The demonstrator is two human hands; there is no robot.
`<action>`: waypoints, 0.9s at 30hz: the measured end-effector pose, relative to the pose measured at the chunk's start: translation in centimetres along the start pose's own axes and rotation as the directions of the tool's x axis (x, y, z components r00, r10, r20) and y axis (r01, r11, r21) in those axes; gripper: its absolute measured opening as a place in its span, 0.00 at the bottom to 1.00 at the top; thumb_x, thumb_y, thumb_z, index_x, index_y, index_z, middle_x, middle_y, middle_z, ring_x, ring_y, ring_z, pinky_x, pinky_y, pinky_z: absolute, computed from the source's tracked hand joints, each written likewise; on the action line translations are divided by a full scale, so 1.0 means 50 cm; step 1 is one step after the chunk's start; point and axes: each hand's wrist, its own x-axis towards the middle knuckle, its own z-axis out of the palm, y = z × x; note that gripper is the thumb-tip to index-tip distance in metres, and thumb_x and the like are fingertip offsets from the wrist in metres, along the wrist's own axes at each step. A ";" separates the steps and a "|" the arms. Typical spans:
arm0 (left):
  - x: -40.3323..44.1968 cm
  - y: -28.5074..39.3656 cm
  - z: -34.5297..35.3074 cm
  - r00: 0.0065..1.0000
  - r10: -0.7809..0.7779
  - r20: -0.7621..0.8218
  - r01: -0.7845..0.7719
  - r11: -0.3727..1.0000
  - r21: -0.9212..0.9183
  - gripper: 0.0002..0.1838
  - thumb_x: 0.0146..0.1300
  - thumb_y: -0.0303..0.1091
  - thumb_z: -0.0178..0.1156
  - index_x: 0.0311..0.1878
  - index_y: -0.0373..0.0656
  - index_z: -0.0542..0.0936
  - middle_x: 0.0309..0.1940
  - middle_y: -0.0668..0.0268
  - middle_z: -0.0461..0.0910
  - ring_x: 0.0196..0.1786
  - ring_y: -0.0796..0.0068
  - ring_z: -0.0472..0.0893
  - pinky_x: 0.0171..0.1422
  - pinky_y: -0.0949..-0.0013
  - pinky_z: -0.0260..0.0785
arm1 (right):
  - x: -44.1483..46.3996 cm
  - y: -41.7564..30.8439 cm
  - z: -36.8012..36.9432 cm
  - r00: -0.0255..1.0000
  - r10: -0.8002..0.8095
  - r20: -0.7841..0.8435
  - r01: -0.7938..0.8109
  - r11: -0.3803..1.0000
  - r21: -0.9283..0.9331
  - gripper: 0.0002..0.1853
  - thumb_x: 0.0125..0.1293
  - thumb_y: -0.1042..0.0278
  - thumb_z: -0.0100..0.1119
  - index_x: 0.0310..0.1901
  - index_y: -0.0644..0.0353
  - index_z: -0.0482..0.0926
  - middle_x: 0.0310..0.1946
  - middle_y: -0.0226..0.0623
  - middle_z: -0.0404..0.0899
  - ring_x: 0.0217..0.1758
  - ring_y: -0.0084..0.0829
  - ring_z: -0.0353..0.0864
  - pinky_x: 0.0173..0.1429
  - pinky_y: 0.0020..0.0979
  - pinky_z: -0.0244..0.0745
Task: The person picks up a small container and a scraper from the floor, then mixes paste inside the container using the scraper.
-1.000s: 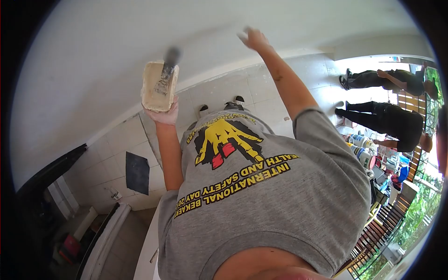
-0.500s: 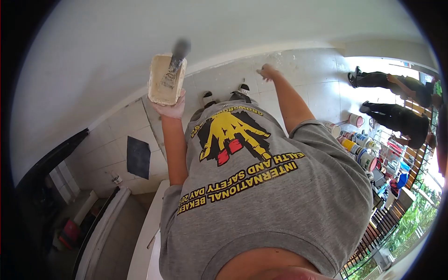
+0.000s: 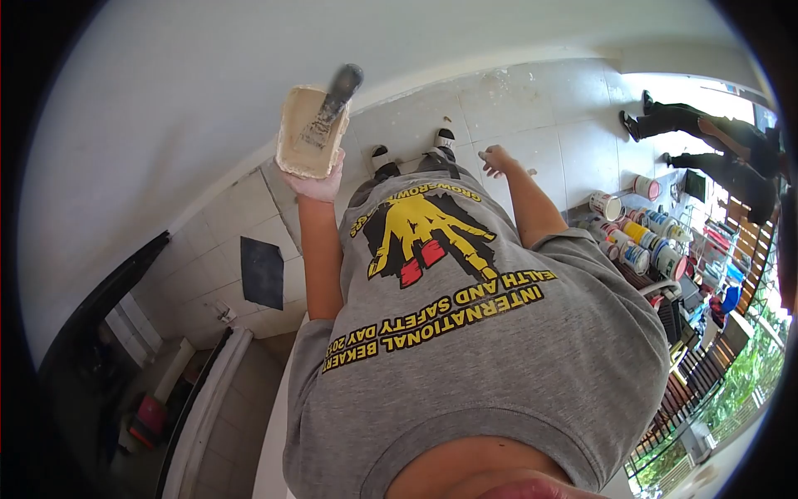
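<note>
My left hand (image 3: 320,183), pale with dried powder or filler, holds up a shallow rectangular tub (image 3: 287,133) with a crusted rim. Light beige paste coats the inside of the tub. A putty knife (image 3: 339,93) leans in it, its smeared blade resting on the inner wall and its dark handle sticking out past the rim. My right hand (image 3: 497,160) hangs apart from the tub, beyond my right hip, with fingers curled. A small pale spot shows at its fingertips; whether this is a held bit or smeared skin is unclear.
A white wall (image 3: 199,75) runs close along my left and front. Paint cans (image 3: 636,258) and tools crowd the right side. Two people in dark clothes (image 3: 706,125) stand farther right. A dark sheet (image 3: 262,273) lies on the tiled floor (image 3: 532,125) at left.
My right hand has come back towards my body, lower and slightly right in view. The tub and putty knife stay in my left hand, shifted a little right and up.
</note>
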 end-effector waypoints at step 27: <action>0.075 0.018 -0.628 0.815 -0.301 -0.495 0.448 0.869 0.209 0.35 0.61 0.58 0.59 0.67 0.48 0.74 0.63 0.60 0.77 0.63 0.57 0.80 0.61 0.51 0.79 | 0.484 0.107 0.463 0.975 0.102 -0.197 -0.086 0.992 0.087 0.22 0.69 0.52 0.63 0.57 0.58 0.78 0.49 0.50 0.84 0.55 0.47 0.82 0.57 0.46 0.78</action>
